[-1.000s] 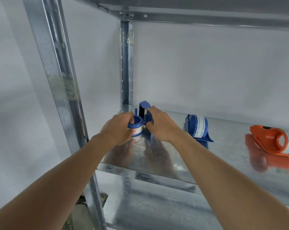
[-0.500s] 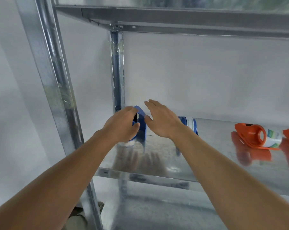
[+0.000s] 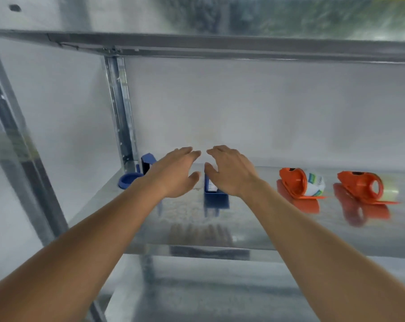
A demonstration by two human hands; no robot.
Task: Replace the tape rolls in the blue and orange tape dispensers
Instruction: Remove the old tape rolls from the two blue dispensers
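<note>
A blue tape dispenser (image 3: pixel 136 173) stands at the back left corner of the metal shelf (image 3: pixel 255 231), partly behind my left wrist. A second blue dispenser (image 3: pixel 214 194) with a white-labelled roll sits mid-shelf, mostly hidden by my right hand. Two orange dispensers lie to the right: one (image 3: pixel 294 183) holding a white and green roll, the other (image 3: pixel 362 185) holding a pale roll. My left hand (image 3: pixel 176 173) and my right hand (image 3: pixel 229 170) hover side by side above the shelf, fingers spread, holding nothing.
A metal upright (image 3: pixel 121 112) rises at the back left corner and a thicker post (image 3: pixel 18 145) stands front left. The shelf above (image 3: pixel 220 46) crosses overhead. A white wall backs the shelf. A lower shelf shows below.
Both hands have let go of the left blue dispenser and shifted right, now open above the shelf. The view has swung right, bringing a second orange dispenser into sight.
</note>
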